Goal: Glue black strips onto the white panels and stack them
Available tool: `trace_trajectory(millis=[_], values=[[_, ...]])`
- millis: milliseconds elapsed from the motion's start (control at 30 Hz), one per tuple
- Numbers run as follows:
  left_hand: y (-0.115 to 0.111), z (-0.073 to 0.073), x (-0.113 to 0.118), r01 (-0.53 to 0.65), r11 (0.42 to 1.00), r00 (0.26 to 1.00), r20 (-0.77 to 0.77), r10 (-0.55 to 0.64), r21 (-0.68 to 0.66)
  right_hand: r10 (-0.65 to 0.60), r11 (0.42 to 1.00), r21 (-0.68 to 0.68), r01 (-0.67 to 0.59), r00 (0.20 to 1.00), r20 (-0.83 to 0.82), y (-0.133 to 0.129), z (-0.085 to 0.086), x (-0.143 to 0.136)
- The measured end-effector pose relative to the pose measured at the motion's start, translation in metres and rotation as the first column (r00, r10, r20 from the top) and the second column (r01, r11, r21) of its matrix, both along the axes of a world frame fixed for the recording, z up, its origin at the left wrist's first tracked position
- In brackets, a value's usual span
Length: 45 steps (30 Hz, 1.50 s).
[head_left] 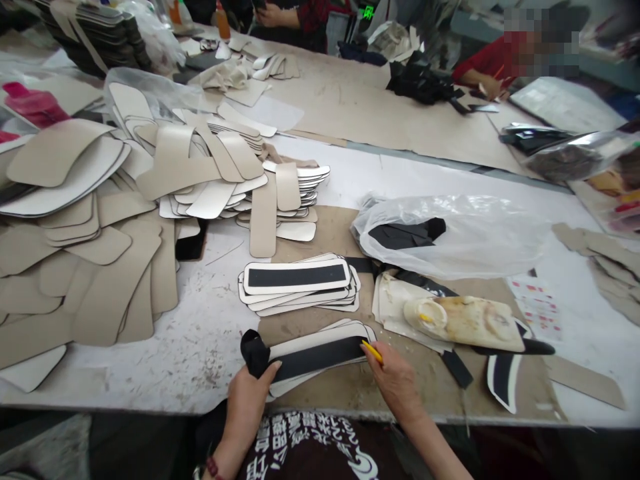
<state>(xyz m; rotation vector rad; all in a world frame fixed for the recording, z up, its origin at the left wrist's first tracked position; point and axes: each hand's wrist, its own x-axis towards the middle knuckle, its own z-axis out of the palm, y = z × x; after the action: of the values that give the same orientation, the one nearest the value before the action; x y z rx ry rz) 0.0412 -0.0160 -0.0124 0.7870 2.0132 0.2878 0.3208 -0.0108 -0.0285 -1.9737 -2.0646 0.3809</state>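
A black strip (320,357) lies along the top of a fanned stack of white rounded pieces (345,331) at the table's front. My left hand (249,400) is closed on the strip's left end, thumb on top, with a bunched black part (255,353) rising beside it. At the strip's right end, my right hand (395,380) pinches a small yellow tool (373,352), its tip touching the strip. Just behind sits another stack of white pieces (255,297), topped by a black strip (297,275).
Beige pieces (120,273) are heaped at the left. A clear plastic bag (490,233) with black material lies behind a stained, pale container (470,320) at the right. A curved white piece with a black strip (503,380) lies front right. Other people sit across the table.
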Motion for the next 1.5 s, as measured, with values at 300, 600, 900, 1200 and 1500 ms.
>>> trace_trajectory(millis=[300,600,900,1200,1500], values=[[0.003,-0.014,0.008,0.015,0.997,0.997,-0.069,-0.019,-0.069,-0.059,0.993,-0.092,0.073,0.987,0.151,0.014,-0.015,-0.001],[0.0,-0.02,0.003,0.082,0.996,0.996,-0.032,-0.084,-0.041,-0.095,0.97,-0.214,0.118,0.989,0.113,0.022,-0.021,0.001],[-0.003,-0.016,0.006,-0.104,0.994,0.994,0.019,0.103,0.015,-0.096,0.953,-0.281,0.113,0.993,0.072,0.023,-0.024,0.005],[-0.005,-0.019,0.008,-0.144,0.989,0.989,-0.024,0.144,-0.012,-0.083,0.94,-0.325,0.102,0.994,0.072,0.025,-0.023,0.006],[-0.002,-0.016,0.01,-0.143,0.99,0.989,-0.037,0.143,0.005,-0.076,0.948,-0.308,0.079,0.997,0.021,0.027,-0.022,0.006]])
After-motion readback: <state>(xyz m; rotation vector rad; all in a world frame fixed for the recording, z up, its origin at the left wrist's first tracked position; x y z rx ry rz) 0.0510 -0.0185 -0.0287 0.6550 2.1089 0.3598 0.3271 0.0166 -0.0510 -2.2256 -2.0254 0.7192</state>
